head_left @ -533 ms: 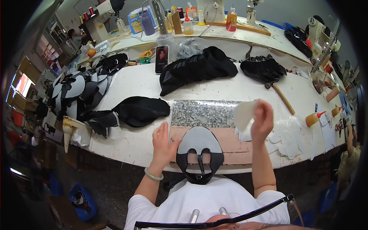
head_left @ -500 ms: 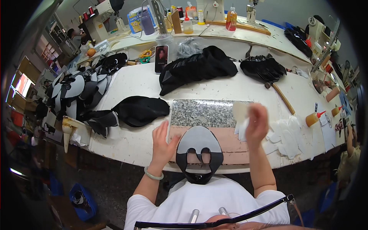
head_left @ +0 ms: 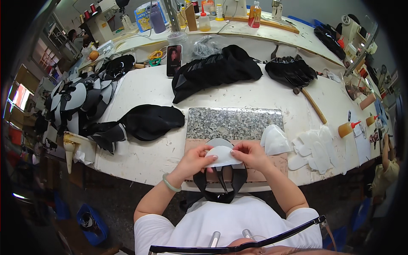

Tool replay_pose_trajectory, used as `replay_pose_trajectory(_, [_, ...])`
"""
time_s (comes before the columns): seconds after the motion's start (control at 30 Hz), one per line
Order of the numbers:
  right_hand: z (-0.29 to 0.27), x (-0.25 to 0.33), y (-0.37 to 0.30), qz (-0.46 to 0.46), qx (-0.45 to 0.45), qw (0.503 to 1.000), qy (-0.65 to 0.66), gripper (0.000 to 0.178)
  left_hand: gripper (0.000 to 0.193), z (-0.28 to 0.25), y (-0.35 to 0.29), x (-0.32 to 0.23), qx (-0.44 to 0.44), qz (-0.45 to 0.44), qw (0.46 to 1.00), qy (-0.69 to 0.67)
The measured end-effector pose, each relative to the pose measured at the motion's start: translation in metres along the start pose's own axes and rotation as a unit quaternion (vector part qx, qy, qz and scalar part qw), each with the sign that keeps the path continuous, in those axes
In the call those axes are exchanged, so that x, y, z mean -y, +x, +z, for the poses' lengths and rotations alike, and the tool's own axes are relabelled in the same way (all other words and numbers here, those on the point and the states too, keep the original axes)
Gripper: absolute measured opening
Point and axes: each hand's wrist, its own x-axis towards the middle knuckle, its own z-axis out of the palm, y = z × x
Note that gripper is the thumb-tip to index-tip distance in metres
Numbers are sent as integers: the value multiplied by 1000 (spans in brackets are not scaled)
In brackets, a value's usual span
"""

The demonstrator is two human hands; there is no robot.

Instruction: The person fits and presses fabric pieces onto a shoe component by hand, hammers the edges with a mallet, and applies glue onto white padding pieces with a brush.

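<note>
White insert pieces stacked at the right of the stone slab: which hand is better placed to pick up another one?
Right. The right hand sits nearest the loose white piece and the stack of white pieces. The left hand is on the far side, and both hands pinch the white insert over the black part.

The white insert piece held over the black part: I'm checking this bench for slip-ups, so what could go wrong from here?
The white insert piece is pinched by the left hand and right hand over the black part, which overhangs the table edge, so it may slip or seat crooked. The stack of white pieces beside the right hand could be knocked and scattered.
</note>
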Motion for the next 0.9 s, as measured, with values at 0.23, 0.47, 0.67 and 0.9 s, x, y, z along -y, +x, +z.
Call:
replay_pose_trajectory(0.23, [9,13,23,32,-75,996,-37,28,36,-11,21,12,-140,59,985,83])
replay_pose_trajectory(0.47, [11,7,28,58,-80,992,-77,31,37,-14,24,19,-147,38,983,103])
replay_pose_trajectory(0.67, [14,13,28,55,-98,984,-135,28,37,-14,28,16,-150,48,976,150])
replay_pose_trajectory(0.9, [21,24,24,0,-116,967,-225,26,36,-10,33,29,-178,107,933,294])
